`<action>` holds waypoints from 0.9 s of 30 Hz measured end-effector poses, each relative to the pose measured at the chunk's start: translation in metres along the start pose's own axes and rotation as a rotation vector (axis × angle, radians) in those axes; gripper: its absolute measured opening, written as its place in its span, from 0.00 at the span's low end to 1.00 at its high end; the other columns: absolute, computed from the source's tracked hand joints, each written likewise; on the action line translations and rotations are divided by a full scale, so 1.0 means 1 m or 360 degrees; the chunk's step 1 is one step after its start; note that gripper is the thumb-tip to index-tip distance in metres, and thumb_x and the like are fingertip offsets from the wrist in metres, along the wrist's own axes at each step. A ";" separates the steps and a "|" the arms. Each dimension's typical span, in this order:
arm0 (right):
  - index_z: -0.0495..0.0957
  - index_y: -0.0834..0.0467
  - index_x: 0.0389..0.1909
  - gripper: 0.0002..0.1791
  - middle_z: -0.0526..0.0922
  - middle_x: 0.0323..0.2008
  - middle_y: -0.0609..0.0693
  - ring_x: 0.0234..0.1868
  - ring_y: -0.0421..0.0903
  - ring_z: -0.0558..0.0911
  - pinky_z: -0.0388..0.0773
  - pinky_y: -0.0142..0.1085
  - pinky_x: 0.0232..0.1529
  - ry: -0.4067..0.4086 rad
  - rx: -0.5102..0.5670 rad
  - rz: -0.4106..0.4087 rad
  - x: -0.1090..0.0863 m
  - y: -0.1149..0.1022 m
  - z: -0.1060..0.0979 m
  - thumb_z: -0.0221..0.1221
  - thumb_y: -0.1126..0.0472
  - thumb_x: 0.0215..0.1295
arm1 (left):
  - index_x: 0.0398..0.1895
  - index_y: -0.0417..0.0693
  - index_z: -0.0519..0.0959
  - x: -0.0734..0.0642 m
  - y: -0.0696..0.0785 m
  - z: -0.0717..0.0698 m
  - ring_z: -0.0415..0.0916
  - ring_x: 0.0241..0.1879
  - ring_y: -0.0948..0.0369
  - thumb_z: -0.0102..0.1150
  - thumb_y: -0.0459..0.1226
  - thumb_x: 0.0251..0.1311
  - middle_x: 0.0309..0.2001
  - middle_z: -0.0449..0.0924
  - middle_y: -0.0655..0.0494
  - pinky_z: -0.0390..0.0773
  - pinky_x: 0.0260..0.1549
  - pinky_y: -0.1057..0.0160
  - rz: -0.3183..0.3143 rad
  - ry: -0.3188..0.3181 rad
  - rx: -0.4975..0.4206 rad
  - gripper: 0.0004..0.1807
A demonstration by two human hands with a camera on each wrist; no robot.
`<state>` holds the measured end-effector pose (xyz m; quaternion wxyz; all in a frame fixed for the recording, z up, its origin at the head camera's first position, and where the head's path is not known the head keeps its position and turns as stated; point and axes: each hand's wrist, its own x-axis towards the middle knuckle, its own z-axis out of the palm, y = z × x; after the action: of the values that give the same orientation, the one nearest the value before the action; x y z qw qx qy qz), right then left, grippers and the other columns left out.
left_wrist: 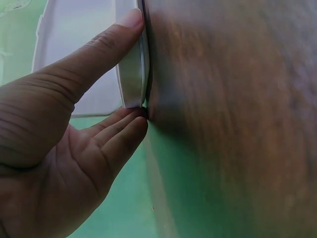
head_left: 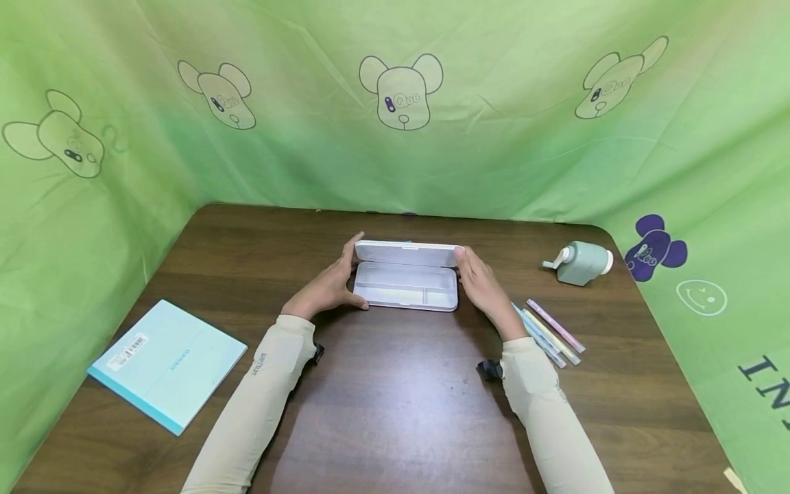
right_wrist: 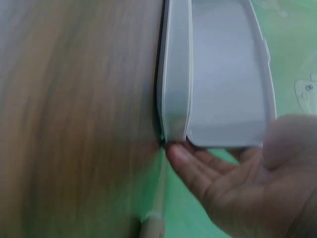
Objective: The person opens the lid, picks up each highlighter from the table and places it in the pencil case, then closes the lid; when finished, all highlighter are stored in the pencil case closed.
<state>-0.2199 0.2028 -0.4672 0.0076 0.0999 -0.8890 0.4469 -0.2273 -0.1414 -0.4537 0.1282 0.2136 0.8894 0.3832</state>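
A white pencil case (head_left: 406,287) lies on the table with its lid (head_left: 410,254) raised at the back. Its compartments hold nothing that I can make out. My left hand (head_left: 329,283) grips the case's left end, its thumb (left_wrist: 111,42) on the front corner and its fingers against the end. At the right end, my right hand (head_left: 483,287) holds the lid, with the thumb at the lid's edge. In the right wrist view, its fingers (right_wrist: 198,171) touch the case's end and reach behind the lid.
Several pastel pens (head_left: 555,328) lie beside the right forearm. Farther back on the right is a grey-green bottle (head_left: 583,263) with a white spout. A light blue notebook (head_left: 169,363) lies at the left. Green printed cloth (head_left: 308,151) hangs around the brown table (head_left: 395,405).
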 end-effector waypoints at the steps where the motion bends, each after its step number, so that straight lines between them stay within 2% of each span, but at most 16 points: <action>1: 0.73 0.62 0.69 0.41 0.82 0.51 0.65 0.51 0.58 0.84 0.83 0.53 0.53 0.0031 -0.0022 0.0012 0.006 0.011 0.003 0.31 0.32 0.87 | 0.89 0.59 0.24 0.005 -0.011 0.003 0.65 0.78 0.40 0.89 0.37 0.49 0.78 0.65 0.30 0.65 0.73 0.38 0.0027 0.0003 -0.0017 0.84; 3: 0.76 0.59 0.67 0.44 0.84 0.47 0.61 0.44 0.55 0.86 0.83 0.51 0.48 0.0088 -0.0067 0.0055 0.020 0.037 0.010 0.29 0.28 0.85 | 0.87 0.66 0.17 0.015 -0.035 0.009 0.65 0.78 0.43 0.91 0.41 0.48 0.79 0.65 0.34 0.66 0.74 0.39 0.0094 -0.0003 -0.0023 0.89; 5: 0.77 0.60 0.67 0.46 0.86 0.48 0.61 0.44 0.56 0.87 0.83 0.54 0.48 0.0092 -0.0078 0.0122 0.028 0.050 0.014 0.27 0.27 0.83 | 0.85 0.68 0.14 0.014 -0.032 0.007 0.63 0.79 0.45 0.90 0.39 0.48 0.79 0.65 0.35 0.64 0.75 0.40 0.0092 -0.0033 -0.0032 0.90; 6: 0.78 0.58 0.64 0.47 0.86 0.46 0.59 0.42 0.53 0.87 0.82 0.52 0.47 0.0106 -0.0093 0.0138 0.033 0.059 0.016 0.27 0.25 0.83 | 0.85 0.69 0.14 0.015 -0.037 0.009 0.65 0.78 0.45 0.90 0.40 0.48 0.79 0.66 0.36 0.65 0.74 0.41 0.0126 -0.0024 -0.0021 0.90; 8: 0.80 0.58 0.59 0.47 0.87 0.44 0.59 0.40 0.53 0.89 0.84 0.51 0.44 0.0118 -0.0098 0.0161 0.035 0.062 0.016 0.26 0.26 0.83 | 0.86 0.69 0.15 0.010 -0.028 0.007 0.65 0.78 0.45 0.89 0.39 0.50 0.78 0.66 0.34 0.66 0.74 0.43 0.0152 -0.0033 -0.0001 0.89; 10: 0.81 0.59 0.57 0.46 0.88 0.43 0.58 0.39 0.52 0.88 0.83 0.48 0.43 0.0109 -0.0078 0.0154 0.029 0.050 0.013 0.26 0.27 0.84 | 0.86 0.69 0.16 0.006 -0.021 0.004 0.67 0.77 0.45 0.89 0.39 0.50 0.76 0.68 0.32 0.67 0.73 0.45 0.0167 -0.0027 0.0014 0.88; 12: 0.81 0.61 0.58 0.47 0.88 0.43 0.60 0.40 0.54 0.89 0.83 0.49 0.45 0.0115 -0.0101 0.0151 0.023 0.038 0.011 0.26 0.28 0.84 | 0.86 0.70 0.16 0.007 -0.028 0.007 0.68 0.76 0.46 0.89 0.41 0.50 0.76 0.68 0.33 0.69 0.71 0.48 0.0198 -0.0014 0.0021 0.88; 13: 0.81 0.63 0.60 0.49 0.88 0.44 0.61 0.43 0.56 0.89 0.82 0.50 0.49 0.0135 -0.0110 0.0144 0.019 0.030 0.009 0.26 0.27 0.84 | 0.87 0.70 0.17 0.007 -0.026 0.006 0.68 0.76 0.47 0.90 0.41 0.49 0.76 0.68 0.33 0.69 0.72 0.47 0.0190 -0.0011 0.0017 0.88; 16: 0.77 0.68 0.69 0.47 0.85 0.58 0.68 0.61 0.65 0.83 0.74 0.58 0.66 0.0168 -0.0117 0.0099 0.006 -0.001 0.001 0.30 0.31 0.87 | 0.86 0.71 0.16 0.005 -0.019 0.006 0.67 0.76 0.46 0.90 0.40 0.48 0.76 0.68 0.34 0.69 0.71 0.45 0.0127 -0.0014 -0.0006 0.89; 17: 0.75 0.68 0.73 0.46 0.83 0.61 0.69 0.64 0.67 0.81 0.71 0.60 0.69 0.0207 -0.0151 0.0090 0.007 -0.005 -0.001 0.32 0.33 0.88 | 0.86 0.70 0.15 0.004 -0.015 0.005 0.67 0.76 0.46 0.91 0.39 0.48 0.77 0.68 0.34 0.69 0.71 0.43 0.0101 -0.0009 -0.0007 0.90; 18: 0.73 0.69 0.75 0.42 0.81 0.64 0.70 0.67 0.68 0.78 0.68 0.62 0.71 0.0239 -0.0155 0.0050 0.004 -0.014 -0.005 0.35 0.36 0.89 | 0.86 0.71 0.15 0.006 -0.019 0.006 0.68 0.76 0.45 0.92 0.40 0.46 0.76 0.69 0.34 0.70 0.70 0.43 0.0087 0.0005 -0.0006 0.91; 20: 0.70 0.70 0.77 0.35 0.78 0.67 0.71 0.69 0.69 0.76 0.66 0.63 0.73 0.0303 -0.0169 -0.0012 -0.002 -0.027 -0.014 0.44 0.44 0.90 | 0.85 0.71 0.13 0.006 -0.014 0.005 0.68 0.75 0.43 0.91 0.39 0.47 0.75 0.69 0.32 0.70 0.69 0.40 0.0065 -0.0007 -0.0010 0.91; 24: 0.73 0.69 0.75 0.28 0.80 0.63 0.70 0.61 0.68 0.81 0.74 0.61 0.67 0.0412 -0.0311 -0.0086 -0.014 -0.028 -0.037 0.59 0.55 0.84 | 0.85 0.67 0.13 0.007 -0.015 0.006 0.69 0.73 0.43 0.92 0.40 0.46 0.74 0.70 0.32 0.71 0.68 0.40 0.0056 0.0000 0.0007 0.92; 27: 0.74 0.69 0.74 0.28 0.79 0.64 0.71 0.58 0.69 0.82 0.74 0.63 0.64 0.0398 -0.0441 -0.0085 -0.030 -0.018 -0.059 0.63 0.59 0.81 | 0.85 0.67 0.12 0.004 -0.009 0.004 0.69 0.74 0.42 0.91 0.40 0.47 0.74 0.69 0.32 0.72 0.67 0.40 0.0043 -0.0003 0.0011 0.92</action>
<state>-0.1913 0.2450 -0.4207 0.1436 0.0650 -0.9312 0.3288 -0.2314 -0.1427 -0.4633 0.1230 0.2263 0.8877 0.3816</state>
